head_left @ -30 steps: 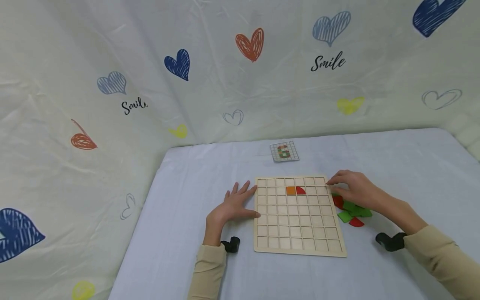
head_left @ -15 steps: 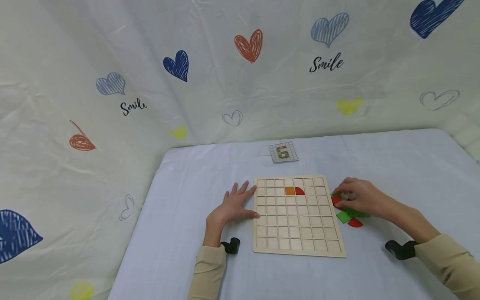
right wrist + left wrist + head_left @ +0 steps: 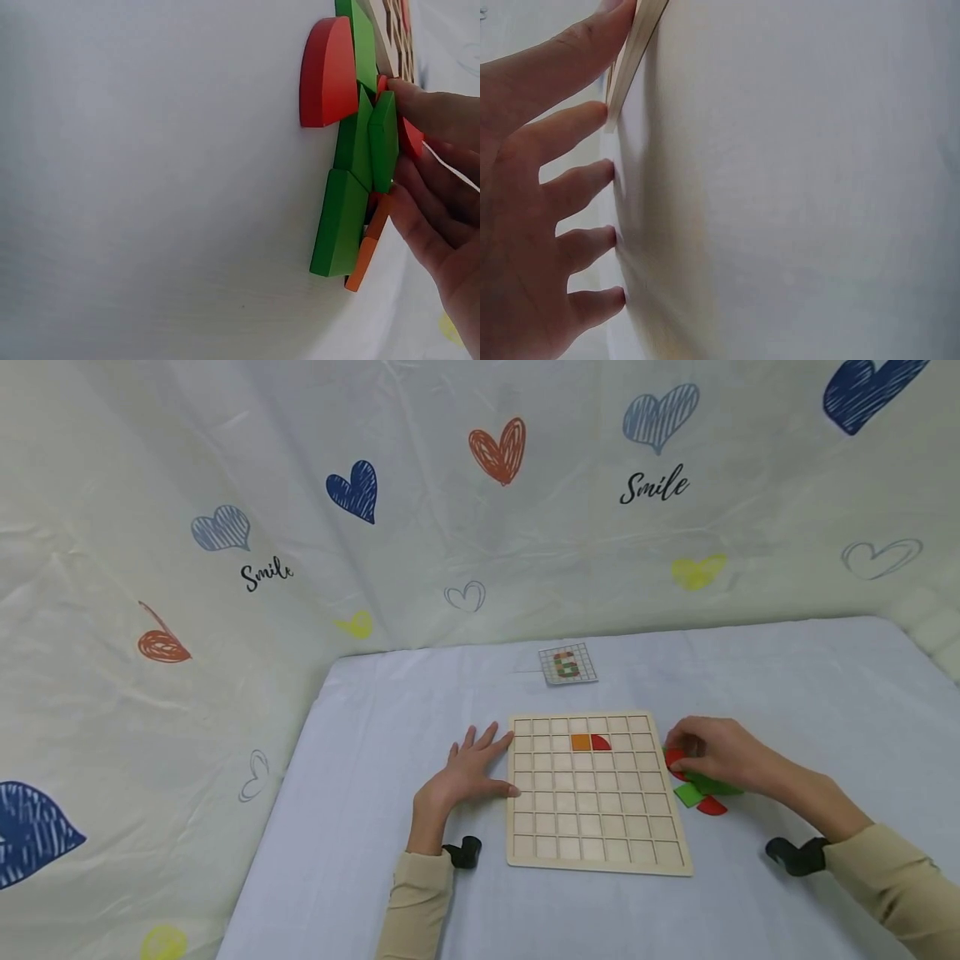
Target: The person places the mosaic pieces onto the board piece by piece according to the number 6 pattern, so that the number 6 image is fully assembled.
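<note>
The left hand (image 3: 467, 777), fingers spread, touches the gridded board (image 3: 588, 806) at its left edge; just right of the board, the right hand (image 3: 723, 753) pinches a red piece (image 3: 674, 756) beside green pieces (image 3: 708, 786) on the worktop (image 3: 360, 760).
</note>
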The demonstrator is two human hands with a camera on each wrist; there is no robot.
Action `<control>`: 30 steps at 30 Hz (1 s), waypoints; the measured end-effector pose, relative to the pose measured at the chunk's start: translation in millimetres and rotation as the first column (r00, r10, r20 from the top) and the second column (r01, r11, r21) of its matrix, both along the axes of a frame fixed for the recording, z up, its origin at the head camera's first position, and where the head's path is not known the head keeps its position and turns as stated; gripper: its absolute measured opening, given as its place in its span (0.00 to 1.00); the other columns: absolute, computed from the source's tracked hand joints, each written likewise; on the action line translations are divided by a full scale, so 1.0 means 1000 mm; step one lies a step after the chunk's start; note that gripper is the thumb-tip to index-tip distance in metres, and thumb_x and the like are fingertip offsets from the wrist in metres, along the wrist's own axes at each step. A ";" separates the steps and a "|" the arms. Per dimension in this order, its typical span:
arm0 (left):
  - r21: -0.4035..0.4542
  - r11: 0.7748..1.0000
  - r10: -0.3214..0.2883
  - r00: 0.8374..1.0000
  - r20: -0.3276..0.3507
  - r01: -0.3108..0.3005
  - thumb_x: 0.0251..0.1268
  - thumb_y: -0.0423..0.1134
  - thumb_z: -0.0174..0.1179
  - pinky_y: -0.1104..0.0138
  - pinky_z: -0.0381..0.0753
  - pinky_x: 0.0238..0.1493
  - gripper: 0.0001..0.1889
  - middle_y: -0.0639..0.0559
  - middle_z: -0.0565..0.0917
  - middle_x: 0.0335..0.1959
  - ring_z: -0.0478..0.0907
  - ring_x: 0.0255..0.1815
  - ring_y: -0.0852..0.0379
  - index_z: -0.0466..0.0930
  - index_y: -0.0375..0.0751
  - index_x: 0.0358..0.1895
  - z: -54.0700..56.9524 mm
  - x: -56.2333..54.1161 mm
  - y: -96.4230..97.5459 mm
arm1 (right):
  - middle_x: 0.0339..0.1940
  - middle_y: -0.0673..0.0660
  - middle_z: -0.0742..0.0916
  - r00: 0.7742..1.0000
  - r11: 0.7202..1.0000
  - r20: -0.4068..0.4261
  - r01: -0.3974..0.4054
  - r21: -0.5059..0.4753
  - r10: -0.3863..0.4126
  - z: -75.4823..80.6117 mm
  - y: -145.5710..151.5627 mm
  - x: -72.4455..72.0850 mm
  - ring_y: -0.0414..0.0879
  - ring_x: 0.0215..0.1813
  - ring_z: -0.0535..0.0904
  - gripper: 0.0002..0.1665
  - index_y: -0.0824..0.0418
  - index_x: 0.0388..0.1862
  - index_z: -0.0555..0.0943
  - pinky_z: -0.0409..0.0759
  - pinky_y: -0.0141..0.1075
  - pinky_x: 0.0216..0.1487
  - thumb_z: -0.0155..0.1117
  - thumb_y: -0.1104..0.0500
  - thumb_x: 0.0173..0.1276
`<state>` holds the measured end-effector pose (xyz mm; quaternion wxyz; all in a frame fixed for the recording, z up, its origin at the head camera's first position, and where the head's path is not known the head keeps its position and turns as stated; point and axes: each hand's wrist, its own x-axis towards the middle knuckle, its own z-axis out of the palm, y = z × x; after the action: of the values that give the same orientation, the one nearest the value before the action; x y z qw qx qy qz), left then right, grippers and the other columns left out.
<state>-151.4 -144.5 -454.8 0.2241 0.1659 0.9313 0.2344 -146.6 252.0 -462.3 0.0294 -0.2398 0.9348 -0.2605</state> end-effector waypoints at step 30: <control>-0.019 1.000 -0.002 1.000 0.012 0.002 0.63 0.54 0.72 0.38 0.36 0.82 0.50 0.51 0.44 0.87 0.30 0.86 0.38 0.52 0.56 0.84 -0.008 -0.003 -0.001 | 0.38 0.49 0.89 0.997 0.991 -0.023 -0.073 -0.110 0.071 0.014 -0.019 -0.005 0.39 0.38 0.84 0.13 0.61 0.42 0.89 0.87 0.33 0.42 0.76 0.71 0.59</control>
<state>-154.4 -145.7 -462.8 0.2315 0.1631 0.9320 0.2264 -151.3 233.4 -448.7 0.0166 -0.2771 0.9098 -0.3085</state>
